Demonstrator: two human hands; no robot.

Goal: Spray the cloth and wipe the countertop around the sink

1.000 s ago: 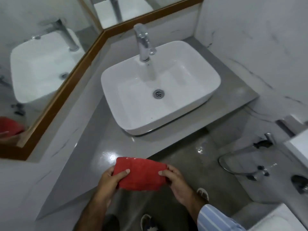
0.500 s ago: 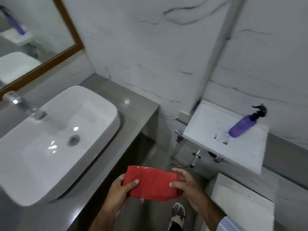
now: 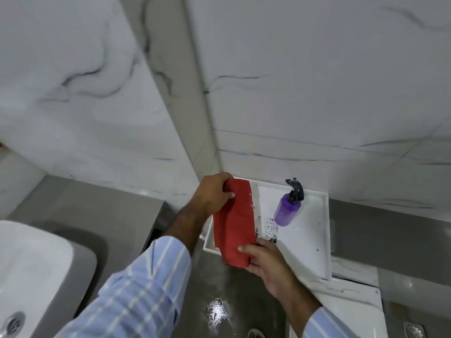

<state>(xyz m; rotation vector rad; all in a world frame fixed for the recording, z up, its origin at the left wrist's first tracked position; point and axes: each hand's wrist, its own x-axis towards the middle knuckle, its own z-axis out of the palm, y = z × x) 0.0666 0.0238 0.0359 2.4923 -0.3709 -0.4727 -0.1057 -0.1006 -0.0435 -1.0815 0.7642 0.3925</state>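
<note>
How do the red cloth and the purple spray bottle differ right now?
The red cloth is gripped at its ends by the left hand and right hand; the purple spray bottle is untouched. The cloth is soft and folded, held in the air; the bottle is rigid and rests on the white tray. Both are over that tray.

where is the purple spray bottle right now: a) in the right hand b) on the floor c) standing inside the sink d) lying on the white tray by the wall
d: the purple spray bottle lies on the white tray, untouched, while the left hand and right hand both hold the red cloth.
</note>
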